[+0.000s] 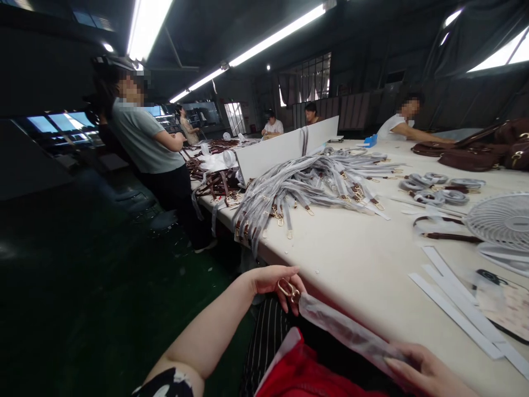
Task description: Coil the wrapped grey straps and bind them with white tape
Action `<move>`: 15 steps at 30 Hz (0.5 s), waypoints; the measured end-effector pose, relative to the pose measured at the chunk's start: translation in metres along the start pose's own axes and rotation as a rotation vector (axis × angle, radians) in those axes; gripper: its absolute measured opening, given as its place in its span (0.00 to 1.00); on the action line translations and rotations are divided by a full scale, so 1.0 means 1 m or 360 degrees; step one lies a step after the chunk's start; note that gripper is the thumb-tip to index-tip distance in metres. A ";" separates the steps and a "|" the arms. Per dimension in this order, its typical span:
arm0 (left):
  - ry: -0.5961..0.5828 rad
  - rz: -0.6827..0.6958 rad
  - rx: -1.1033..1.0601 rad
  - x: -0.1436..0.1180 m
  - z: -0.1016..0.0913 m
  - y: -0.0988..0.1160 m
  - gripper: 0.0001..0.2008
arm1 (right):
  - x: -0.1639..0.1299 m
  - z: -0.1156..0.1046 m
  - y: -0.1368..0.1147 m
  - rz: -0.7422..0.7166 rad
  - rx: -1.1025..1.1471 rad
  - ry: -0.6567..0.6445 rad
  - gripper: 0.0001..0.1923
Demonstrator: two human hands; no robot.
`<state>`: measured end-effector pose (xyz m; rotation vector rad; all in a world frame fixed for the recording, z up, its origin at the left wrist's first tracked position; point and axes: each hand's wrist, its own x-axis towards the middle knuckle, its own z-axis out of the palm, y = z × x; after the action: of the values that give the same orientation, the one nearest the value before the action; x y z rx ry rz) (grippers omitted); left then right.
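A bag strap (345,324) in cloudy see-through wrapping stretches across my lap, just off the table's near edge. My left hand (273,280) has its fingers curled at the strap's far end, where a gold snap hook (288,289) hangs out; the thumb points outward. At lower right, my right hand (430,368) pinches the same strap between thumb and fingers. The strap slopes down from left to right, and its end past my right hand is hidden.
Wrapped straps (285,187) are heaped on the white table (330,264), before a white divider (285,151). Right: coiled straps (433,190), a fan (502,220), white strips (458,306), a phone (506,303), brown bags (471,157). A person (149,138) stands at left; others work farther back.
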<state>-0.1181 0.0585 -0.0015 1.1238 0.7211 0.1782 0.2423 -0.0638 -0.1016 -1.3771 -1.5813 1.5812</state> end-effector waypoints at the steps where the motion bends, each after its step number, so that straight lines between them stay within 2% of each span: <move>1: -0.0067 -0.0059 0.0046 0.004 -0.001 -0.002 0.30 | 0.000 -0.003 -0.002 -0.0005 -0.0028 0.0018 0.25; 5: -0.0486 -0.0424 0.0336 0.027 -0.004 -0.018 0.22 | 0.001 -0.014 -0.007 -0.0002 -0.0125 0.0050 0.24; 7: -0.0611 -0.0514 0.0377 0.036 -0.004 -0.026 0.22 | 0.000 -0.021 -0.009 0.0014 -0.0161 0.0109 0.27; 8: -0.0621 -0.0494 0.0343 0.037 -0.003 -0.028 0.22 | -0.001 -0.024 -0.010 0.0012 -0.0185 0.0151 0.28; 11: -0.0519 -0.0255 0.0068 0.032 0.003 -0.022 0.22 | 0.003 -0.026 -0.020 -0.0051 -0.0349 0.0205 0.30; 13: -0.0426 -0.0051 -0.0157 0.027 0.009 -0.008 0.23 | 0.013 -0.015 -0.032 -0.0100 -0.0486 0.0117 0.27; 15: -0.0352 0.0178 -0.0419 0.025 0.019 0.010 0.22 | 0.027 0.006 -0.046 -0.0117 -0.0550 0.0006 0.22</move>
<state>-0.0857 0.0607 0.0006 0.9148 0.4241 0.2327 0.2133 -0.0333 -0.0676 -1.4725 -1.9470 1.3038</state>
